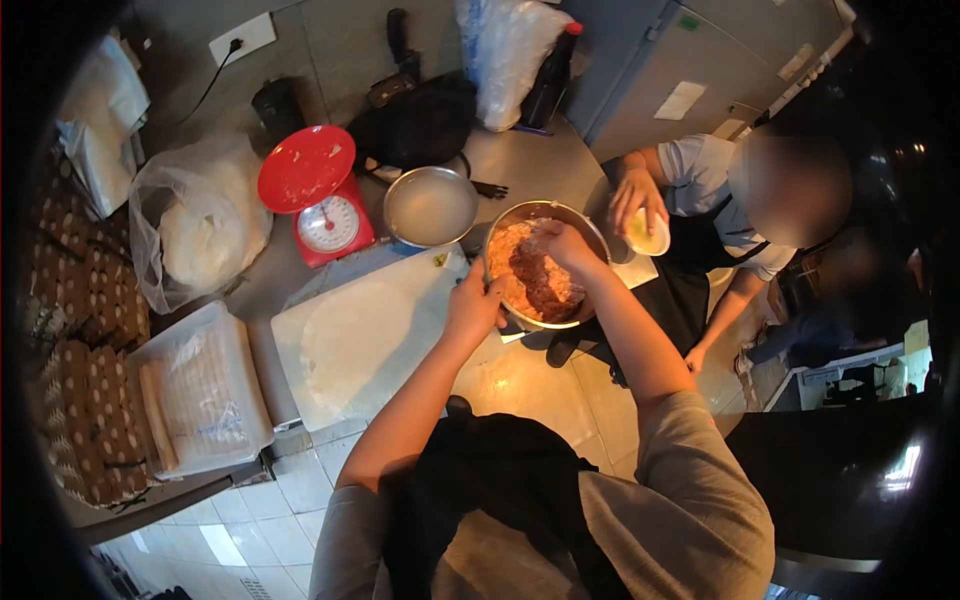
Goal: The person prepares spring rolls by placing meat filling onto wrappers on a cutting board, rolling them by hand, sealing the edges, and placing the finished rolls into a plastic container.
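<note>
A round metal bowl [592, 222] holds an orange and dark red ground mixture [535, 275]. My left hand [474, 306] grips the bowl's left rim, fingers closed round it. Inside the bowl, my right hand [562, 248] is in the mixture near the upper right; its fingertips are partly hidden. To the right, a co-worker's hand [638, 197] tilts a small pale cup [647, 232] with yellowish contents beside the bowl's rim. A white board [365, 335] lies left of the bowl, and a metal pan of cloudy liquid [431, 206] stands behind the board.
A red scale [330, 222] stands behind the board, near a plastic bag with white contents [200, 240]. A lidded plastic box [200, 400] and stacked egg trays [90, 420] are at the left. A dark bottle [550, 82] stands at the back; a co-worker [715, 190] is at the right.
</note>
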### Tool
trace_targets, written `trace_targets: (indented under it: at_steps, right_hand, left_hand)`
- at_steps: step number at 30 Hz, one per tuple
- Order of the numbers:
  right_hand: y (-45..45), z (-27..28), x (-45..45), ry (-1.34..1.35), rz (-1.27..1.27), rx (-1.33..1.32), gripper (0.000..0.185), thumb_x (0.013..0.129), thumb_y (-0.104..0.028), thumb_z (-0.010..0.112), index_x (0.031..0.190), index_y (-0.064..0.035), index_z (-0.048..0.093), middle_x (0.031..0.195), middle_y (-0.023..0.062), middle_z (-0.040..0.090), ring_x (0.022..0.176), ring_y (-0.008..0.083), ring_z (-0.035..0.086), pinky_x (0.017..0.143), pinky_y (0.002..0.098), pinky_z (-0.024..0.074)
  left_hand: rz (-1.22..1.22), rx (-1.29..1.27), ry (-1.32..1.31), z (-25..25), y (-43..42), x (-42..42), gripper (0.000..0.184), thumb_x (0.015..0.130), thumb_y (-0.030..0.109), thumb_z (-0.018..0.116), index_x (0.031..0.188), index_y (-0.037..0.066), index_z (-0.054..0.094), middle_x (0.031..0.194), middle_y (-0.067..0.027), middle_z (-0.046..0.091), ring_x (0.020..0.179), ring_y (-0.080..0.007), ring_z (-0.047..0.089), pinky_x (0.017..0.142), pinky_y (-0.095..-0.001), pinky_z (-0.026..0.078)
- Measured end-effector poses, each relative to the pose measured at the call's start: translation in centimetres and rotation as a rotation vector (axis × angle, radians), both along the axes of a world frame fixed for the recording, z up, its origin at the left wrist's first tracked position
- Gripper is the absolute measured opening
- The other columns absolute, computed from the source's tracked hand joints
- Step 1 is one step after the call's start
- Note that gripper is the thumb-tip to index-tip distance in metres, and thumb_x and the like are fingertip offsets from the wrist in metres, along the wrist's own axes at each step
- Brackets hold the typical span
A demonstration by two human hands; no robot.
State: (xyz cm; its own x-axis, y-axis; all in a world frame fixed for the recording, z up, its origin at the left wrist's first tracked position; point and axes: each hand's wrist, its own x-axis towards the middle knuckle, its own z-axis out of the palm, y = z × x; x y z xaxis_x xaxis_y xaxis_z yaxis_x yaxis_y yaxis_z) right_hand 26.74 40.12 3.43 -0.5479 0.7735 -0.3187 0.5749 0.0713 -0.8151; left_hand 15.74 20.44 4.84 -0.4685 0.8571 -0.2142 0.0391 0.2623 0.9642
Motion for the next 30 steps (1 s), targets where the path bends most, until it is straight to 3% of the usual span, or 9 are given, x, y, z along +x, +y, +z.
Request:
trace_targets:
  at_steps: [3,6,7,11,15,18,22,26,30]
  right_hand:
    - [3.0,-3.5,0.2,0.167,0.038,-0.23,0.028,0.094,-0.014,0.059,0.117,0.0016,0.056,0.107,0.0072,0.061,0.09,0.0169,0.059,0.076,0.0277,0.0478]
    - [1.1,-0.5,-1.5,0.192,-0.109,-0.316,0.023,0.095,-0.016,0.058,0.112,0.0004,0.057,0.103,0.0056,0.061,0.088,0.0154,0.059,0.074,0.0292,0.048]
    - [0.1,1.0,-1.9,0.281,-0.12,-0.481,0.022,0.095,-0.018,0.059,0.11,-0.0023,0.058,0.102,0.0044,0.061,0.089,0.0147,0.058,0.073,0.0306,0.0478]
    - [-0.9,0.5,-3.1,0.116,0.109,-0.463,0.027,0.092,-0.018,0.064,0.115,-0.0059,0.058,0.107,0.0037,0.062,0.099,0.0124,0.058,0.079,0.0307,0.0486]
    - [-3.1,1.8,-2.5,0.217,0.308,-0.396,0.031,0.084,-0.009,0.07,0.113,-0.0046,0.06,0.103,0.0022,0.063,0.096,0.0138,0.06,0.085,0.0279,0.0478]
    - [-4.2,2.1,-1.9,0.169,0.404,-0.313,0.031,0.079,-0.001,0.071,0.108,-0.0033,0.062,0.097,0.0034,0.064,0.092,0.0129,0.06,0.082,0.0256,0.048]
    - [-5.0,2.7,-1.1,0.014,0.473,-0.15,0.034,0.072,0.003,0.072,0.104,-0.0033,0.062,0.091,0.0026,0.064,0.087,0.0099,0.06,0.078,0.0253,0.0496]
    - [-3.6,4.1,1.3,0.168,0.498,-0.388,0.039,0.075,-0.003,0.076,0.111,0.0006,0.061,0.1,0.0087,0.067,0.091,0.0158,0.064,0.08,0.0287,0.0512]
    - [-0.6,5.7,3.2,0.471,0.312,-0.683,0.029,0.083,0.002,0.068,0.111,-0.0001,0.059,0.104,0.0125,0.067,0.093,0.0213,0.067,0.077,0.0339,0.0565]
  left_hand:
    - [0.042,0.01,0.0,-0.6,1.1,0.3,0.058,0.093,0.018,0.054,0.143,-0.001,0.032,0.064,-0.0114,0.063,0.044,-0.015,0.058,0.043,-0.0303,0.049]
    - [0.067,0.015,-0.02,-0.4,1.3,0.3,0.055,0.094,0.017,0.053,0.142,-0.001,0.034,0.064,-0.0094,0.061,0.043,-0.0135,0.055,0.04,-0.0285,0.046]
    - [0.077,0.022,-0.036,-0.7,1.3,0.3,0.055,0.094,0.016,0.054,0.143,0.001,0.034,0.065,-0.0078,0.06,0.042,-0.0119,0.052,0.039,-0.0275,0.044]
    - [0.094,0.016,-0.02,-1.0,1.3,0.4,0.051,0.097,0.021,0.052,0.143,0.006,0.037,0.07,-0.0062,0.061,0.042,-0.01,0.048,0.037,-0.026,0.042]
    - [0.117,0.054,0.017,-0.2,1.0,0.7,0.045,0.099,0.028,0.048,0.14,0.01,0.042,0.073,-0.0067,0.062,0.041,-0.0113,0.048,0.037,-0.0266,0.042]
    - [0.146,0.035,0.076,-0.5,1.0,0.8,0.048,0.1,0.037,0.044,0.138,0.008,0.044,0.067,-0.0131,0.063,0.042,-0.0185,0.057,0.041,-0.0321,0.047]
    - [0.151,0.062,0.127,-0.6,0.9,0.9,0.049,0.1,0.038,0.043,0.137,0.006,0.045,0.069,-0.0149,0.064,0.042,-0.02,0.057,0.041,-0.0334,0.048]
    - [0.118,0.041,0.127,0.1,0.0,0.5,0.056,0.098,0.042,0.046,0.143,0.009,0.037,0.066,-0.013,0.062,0.044,-0.0189,0.058,0.046,-0.0313,0.048]
    - [0.181,0.11,-0.024,-0.9,-4.4,-1.7,0.059,0.097,0.038,0.051,0.146,0.013,0.031,0.063,-0.0056,0.061,0.043,-0.0123,0.051,0.045,-0.0268,0.044]
